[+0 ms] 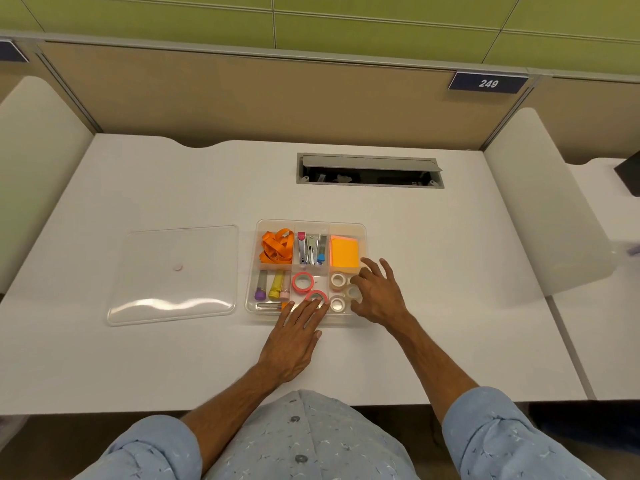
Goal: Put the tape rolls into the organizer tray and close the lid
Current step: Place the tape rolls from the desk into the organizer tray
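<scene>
Clear plastic organizer tray (360,227): 5 tape rolls inside, 6 o'clock compartments. Left hand (294,337) flat, fingers on pink tape roll (316,296). Right hand (379,292) spread, pinching clear tape roll (353,292). Loading near done; next: fetch clear flat lid (175,275), 9 o'clock.

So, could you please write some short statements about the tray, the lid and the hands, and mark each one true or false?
1. The clear lid lies on the desk, left of the organizer tray. True.
2. The lid covers the tray. False: the tray is open.
3. Two pink tape rolls, and, are in the tray's front middle compartment. True.
4. The orange sticky notes lie on the desk. False: they are in the tray's back right compartment.
5. The left hand holds the lid. False: its fingers are at the nearer pink roll.
</scene>
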`<state>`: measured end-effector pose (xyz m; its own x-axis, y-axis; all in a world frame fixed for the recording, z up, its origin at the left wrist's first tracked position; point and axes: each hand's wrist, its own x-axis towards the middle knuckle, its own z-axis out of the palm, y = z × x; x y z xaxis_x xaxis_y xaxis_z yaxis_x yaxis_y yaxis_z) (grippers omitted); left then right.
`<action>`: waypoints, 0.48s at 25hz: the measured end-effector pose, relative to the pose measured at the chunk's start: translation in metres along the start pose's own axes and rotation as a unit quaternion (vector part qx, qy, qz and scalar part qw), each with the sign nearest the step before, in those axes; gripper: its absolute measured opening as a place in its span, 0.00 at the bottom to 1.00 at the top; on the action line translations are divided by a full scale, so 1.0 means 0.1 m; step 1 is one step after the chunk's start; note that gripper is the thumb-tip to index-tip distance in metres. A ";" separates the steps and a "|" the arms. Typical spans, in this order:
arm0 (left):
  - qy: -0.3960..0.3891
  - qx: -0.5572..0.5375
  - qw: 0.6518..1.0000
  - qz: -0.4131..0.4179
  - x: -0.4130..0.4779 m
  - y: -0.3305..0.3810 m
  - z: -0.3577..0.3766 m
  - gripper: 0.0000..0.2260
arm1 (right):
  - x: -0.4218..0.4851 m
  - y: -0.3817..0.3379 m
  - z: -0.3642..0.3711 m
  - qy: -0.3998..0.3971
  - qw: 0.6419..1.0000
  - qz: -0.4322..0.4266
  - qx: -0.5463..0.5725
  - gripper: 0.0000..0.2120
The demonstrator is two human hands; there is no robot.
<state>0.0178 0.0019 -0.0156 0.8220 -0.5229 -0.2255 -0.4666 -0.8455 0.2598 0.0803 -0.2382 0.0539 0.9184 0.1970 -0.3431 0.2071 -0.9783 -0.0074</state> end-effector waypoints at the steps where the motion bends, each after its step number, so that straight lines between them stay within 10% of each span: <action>1: 0.001 0.001 1.000 0.000 0.00 0.00 0.00 0.27 | -0.01 0.00 -0.01 0.005 1.000 0.000 0.006 0.27; 12: 0.008 -0.004 1.000 0.000 0.00 0.03 -0.01 0.27 | -0.10 -0.15 0.07 0.028 0.996 0.070 0.045 0.30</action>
<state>0.0169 -0.0002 -0.0136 0.8273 -0.5209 -0.2102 -0.4639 -0.8446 0.2673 0.0658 -0.2263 0.0510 0.9543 0.0588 -0.2931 0.0465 -0.9977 -0.0490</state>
